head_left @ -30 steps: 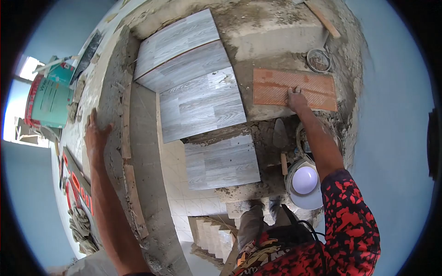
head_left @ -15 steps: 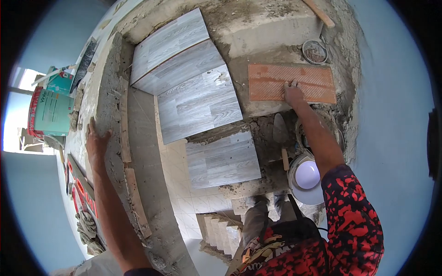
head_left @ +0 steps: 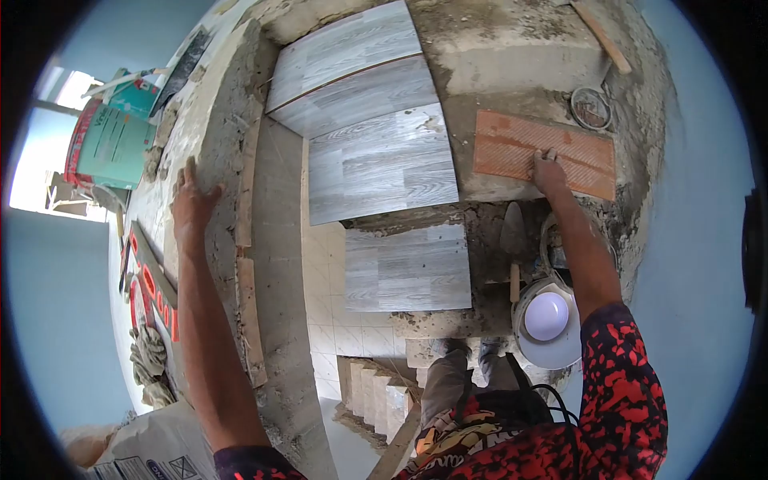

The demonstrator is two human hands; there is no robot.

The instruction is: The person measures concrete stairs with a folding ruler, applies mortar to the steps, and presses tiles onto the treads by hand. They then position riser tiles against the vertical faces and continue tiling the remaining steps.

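Note:
An orange-brown ribbed tile (head_left: 512,148) lies on a rough concrete step, and my right hand (head_left: 550,171) rests on its lower edge with curled fingers. My left hand (head_left: 194,200) lies flat with spread fingers on top of the low concrete wall (head_left: 220,136). Between my hands, grey wood-pattern tiles (head_left: 384,164) cover the steps. Below the orange-brown tile, a trowel (head_left: 513,232) lies on the dark rough step. Beside it stands a bucket (head_left: 560,348) with a round pale lilac bowl (head_left: 546,317) inside.
Green buckets (head_left: 116,144), a red-and-grey level (head_left: 152,280) and a grey cloth (head_left: 148,356) are beyond the wall on the left. A small round container (head_left: 591,109) and a wooden-handled tool (head_left: 602,38) lie at upper right. Lower stairs (head_left: 376,396) descend below.
The view has shifted, so most of the scene appears further right. Both hands keep about the same places on the tile and the wall. The orange-brown tile looks slightly more tilted.

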